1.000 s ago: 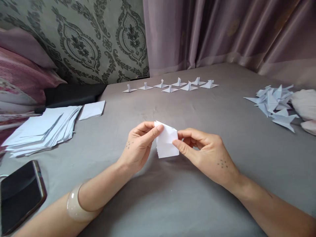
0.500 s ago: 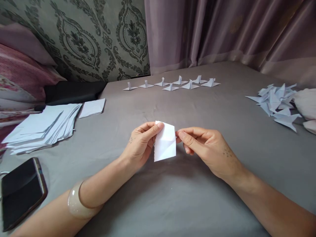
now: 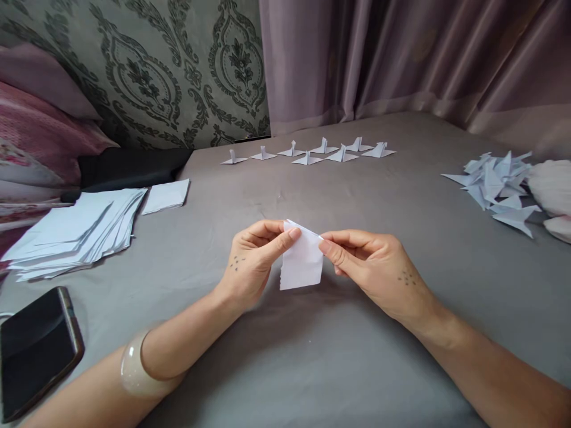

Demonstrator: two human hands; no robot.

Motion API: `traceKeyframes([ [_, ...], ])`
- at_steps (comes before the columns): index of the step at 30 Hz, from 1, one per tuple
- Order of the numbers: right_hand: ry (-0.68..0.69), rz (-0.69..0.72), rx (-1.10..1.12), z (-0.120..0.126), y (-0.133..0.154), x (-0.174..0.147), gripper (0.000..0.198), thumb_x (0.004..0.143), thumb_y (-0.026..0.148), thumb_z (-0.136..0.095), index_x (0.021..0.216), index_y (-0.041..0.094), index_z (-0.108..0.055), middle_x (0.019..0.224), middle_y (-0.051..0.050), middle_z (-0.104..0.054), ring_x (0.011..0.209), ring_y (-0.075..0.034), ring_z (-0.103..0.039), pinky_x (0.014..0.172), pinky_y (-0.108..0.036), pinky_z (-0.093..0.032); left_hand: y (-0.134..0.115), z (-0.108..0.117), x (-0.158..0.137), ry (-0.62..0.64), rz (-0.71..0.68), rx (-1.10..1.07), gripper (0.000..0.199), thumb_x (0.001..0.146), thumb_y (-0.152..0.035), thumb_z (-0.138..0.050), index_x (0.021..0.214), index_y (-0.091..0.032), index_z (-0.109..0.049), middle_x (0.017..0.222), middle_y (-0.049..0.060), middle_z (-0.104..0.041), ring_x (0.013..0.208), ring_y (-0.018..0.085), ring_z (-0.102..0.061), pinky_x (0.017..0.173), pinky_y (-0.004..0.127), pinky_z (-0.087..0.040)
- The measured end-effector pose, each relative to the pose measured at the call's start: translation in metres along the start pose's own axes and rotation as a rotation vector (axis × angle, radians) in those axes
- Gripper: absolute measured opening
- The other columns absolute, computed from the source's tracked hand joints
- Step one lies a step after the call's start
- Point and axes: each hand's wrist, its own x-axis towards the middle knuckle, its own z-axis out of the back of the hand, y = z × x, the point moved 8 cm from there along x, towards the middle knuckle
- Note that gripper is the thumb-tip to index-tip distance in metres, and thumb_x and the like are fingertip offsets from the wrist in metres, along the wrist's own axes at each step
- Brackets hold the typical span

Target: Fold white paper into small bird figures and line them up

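Note:
A small white sheet of paper (image 3: 302, 264) hangs between my two hands above the grey cloth. My left hand (image 3: 256, 257) pinches its upper left part, thumb in front and fingers behind. At the upper right corner, my right hand (image 3: 372, 261) grips the paper between thumb and forefinger. A narrow folded strip shows along the slanting top edge. The paper's left edge looks torn and uneven near the bottom. Most of the fingertips behind the sheet are hidden.
Folded paper figures (image 3: 342, 154) stand in two rows at the back. More folded pieces (image 3: 497, 181) lie heaped at the right beside a pale cloth bundle (image 3: 553, 187). On the left are a paper stack (image 3: 84, 229), a smaller stack (image 3: 166, 196) and a phone (image 3: 38, 351).
My right hand has closed on the paper's upper right corner, where before it was at the side edge. My left thumb has shifted slightly right and down. The sheet's top edge now slants, with a fold along it.

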Motion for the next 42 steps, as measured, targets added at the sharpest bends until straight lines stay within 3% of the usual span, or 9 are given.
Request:
traceKeyframes([
  [19,-0.013,0.113,-0.113,-0.001,0.010,-0.003,0.015,0.083,0.032,-0.062,0.074,0.021,-0.066,0.065,0.002,-0.062,0.059,-0.011,-0.055,0.052,-0.021,-0.046,-0.008,-0.002,-0.002,0.039,-0.140,0.051,0.007,0.073,-0.019,-0.077,0.070,-0.020,-0.071,0.084,0.001,-0.067,0.077,0.012,-0.060,0.066,0.024,-0.048],
  [27,-0.042,0.170,-0.160,0.000,0.012,-0.004,0.014,0.083,0.028,-0.062,0.070,0.021,-0.061,0.064,0.002,-0.058,0.058,-0.010,-0.053,0.051,-0.021,-0.044,-0.007,-0.007,-0.004,0.069,-0.078,0.046,0.011,0.073,-0.020,-0.078,0.069,-0.018,-0.068,0.084,0.001,-0.067,0.077,0.012,-0.060,0.068,0.025,-0.048],
  [33,0.056,0.193,-0.187,-0.005,0.013,-0.004,0.013,0.087,0.030,-0.058,0.080,0.022,-0.066,0.078,-0.001,-0.067,0.071,-0.014,-0.060,0.061,-0.024,-0.048,-0.003,-0.004,0.003,0.124,0.082,0.030,0.031,0.084,-0.044,-0.064,0.070,-0.017,-0.064,0.082,0.004,-0.068,0.071,0.014,-0.062,0.067,0.027,-0.047],
  [37,0.087,0.213,-0.217,-0.005,0.015,-0.004,0.012,0.088,0.029,-0.058,0.083,0.023,-0.067,0.078,0.000,-0.066,0.070,-0.013,-0.058,0.063,-0.025,-0.047,0.004,0.001,0.009,0.169,0.195,0.007,0.022,0.078,-0.034,-0.072,0.070,-0.016,-0.062,0.080,0.003,-0.067,0.069,0.013,-0.062,0.065,0.025,-0.047],
  [42,0.112,0.196,-0.204,-0.007,0.016,-0.005,0.013,0.087,0.026,-0.058,0.078,0.023,-0.066,0.075,0.001,-0.065,0.069,-0.013,-0.058,0.063,-0.025,-0.046,0.004,0.000,0.011,0.207,0.201,0.016,0.015,0.073,-0.024,-0.078,0.082,-0.020,-0.066,0.077,0.001,-0.066,0.068,0.011,-0.060,0.064,0.023,-0.046],
])
